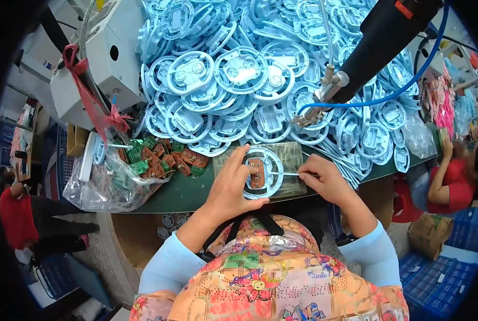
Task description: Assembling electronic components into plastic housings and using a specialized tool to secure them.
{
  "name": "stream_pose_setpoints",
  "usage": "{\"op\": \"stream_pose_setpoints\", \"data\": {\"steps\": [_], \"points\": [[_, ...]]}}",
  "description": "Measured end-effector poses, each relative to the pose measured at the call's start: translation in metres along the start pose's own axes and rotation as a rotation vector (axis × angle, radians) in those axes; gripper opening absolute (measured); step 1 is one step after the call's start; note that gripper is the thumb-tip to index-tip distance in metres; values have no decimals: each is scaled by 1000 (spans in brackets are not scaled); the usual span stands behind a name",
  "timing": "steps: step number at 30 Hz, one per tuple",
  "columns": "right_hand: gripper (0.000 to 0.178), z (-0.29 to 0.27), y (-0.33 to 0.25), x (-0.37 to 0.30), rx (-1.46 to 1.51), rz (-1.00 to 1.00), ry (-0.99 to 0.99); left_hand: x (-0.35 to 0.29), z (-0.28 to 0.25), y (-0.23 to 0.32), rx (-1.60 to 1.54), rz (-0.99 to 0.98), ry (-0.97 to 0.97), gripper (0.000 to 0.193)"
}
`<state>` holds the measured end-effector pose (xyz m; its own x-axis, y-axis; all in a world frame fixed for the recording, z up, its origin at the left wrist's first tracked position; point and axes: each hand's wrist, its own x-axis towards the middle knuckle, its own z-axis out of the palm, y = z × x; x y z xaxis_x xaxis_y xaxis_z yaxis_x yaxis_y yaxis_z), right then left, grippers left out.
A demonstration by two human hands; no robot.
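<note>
A light blue plastic ring, shaped like a toy steering wheel, rests on a taped, greenish pad at the bench's front edge. My left hand grips its left side, a finger lying over the brown circuit board seated in its middle. In my right hand, pinched between thumb and fingers, is a thin pale blue stick. It reaches leftward over the ring's right rim toward the centre. Whether its tip is fixed to the ring I cannot tell.
A large heap of similar rings covers the back. Pale sticks lie at right. Loose brown and green circuit boards sit left, beside a clear plastic bag. A black tool with a metal nozzle hangs overhead. People work on both sides.
</note>
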<state>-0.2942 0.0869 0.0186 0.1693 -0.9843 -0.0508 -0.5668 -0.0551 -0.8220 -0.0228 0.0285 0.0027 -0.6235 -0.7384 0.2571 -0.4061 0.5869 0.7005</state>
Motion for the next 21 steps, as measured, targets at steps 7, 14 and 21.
{"op": "stream_pose_setpoints", "data": {"steps": [7, 14, 21], "points": [[10, 3, -1, 1, -156, -90, 62, 1, -2, 3, 36, 5, -59, 66], [10, 4, -1, 0, -113, -111, 52, 2, -3, 4, 70, 14, -84, 69], [11, 12, 5, 1, -234, -210, 130, 3, -4, 5, 79, 8, -98, 71]]}}
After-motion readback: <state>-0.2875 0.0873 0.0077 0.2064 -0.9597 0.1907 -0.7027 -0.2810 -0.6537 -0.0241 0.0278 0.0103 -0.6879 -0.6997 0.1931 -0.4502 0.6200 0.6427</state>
